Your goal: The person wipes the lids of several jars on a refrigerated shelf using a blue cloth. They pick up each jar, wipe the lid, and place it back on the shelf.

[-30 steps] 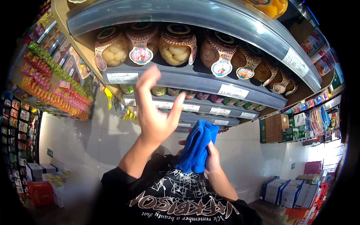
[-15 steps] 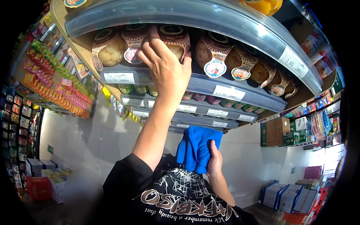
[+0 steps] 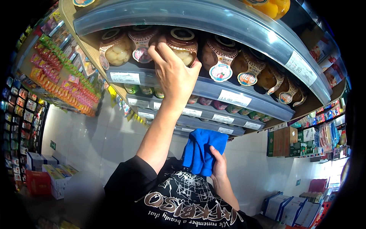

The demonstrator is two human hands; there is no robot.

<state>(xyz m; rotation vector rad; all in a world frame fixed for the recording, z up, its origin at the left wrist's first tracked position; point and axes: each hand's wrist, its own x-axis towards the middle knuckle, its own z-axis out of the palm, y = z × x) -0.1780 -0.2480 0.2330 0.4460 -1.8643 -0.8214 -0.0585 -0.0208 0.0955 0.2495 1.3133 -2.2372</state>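
My left hand (image 3: 174,72) is wrapped round a glass jar (image 3: 186,57) of pale fruit with a dark lid, at the front of a shelf. Its fingers press on the jar's left side and the thumb on its right. Part of the jar is hidden behind the hand. Low in front of my chest, my right hand (image 3: 219,162) holds a folded blue cloth (image 3: 200,150), thumb on top and the other fingers mostly behind it. Left of the gripped jar stand a jar of white fruit (image 3: 117,53) and a jar with a pink label (image 3: 142,53).
More fruit jars (image 3: 219,61) line the shelf to the right. A clear plastic shelf edge (image 3: 183,19) curves close above the lids. Lower shelves (image 3: 206,112) hold small jars. Snack racks (image 3: 63,76) stand at left, and stacked boxes (image 3: 293,208) sit on the floor at right.
My left fingers have curled in round the jar, and its lid shows more, farther out from under the upper shelf edge. The view has shifted slightly. The cloth stays in my right hand.
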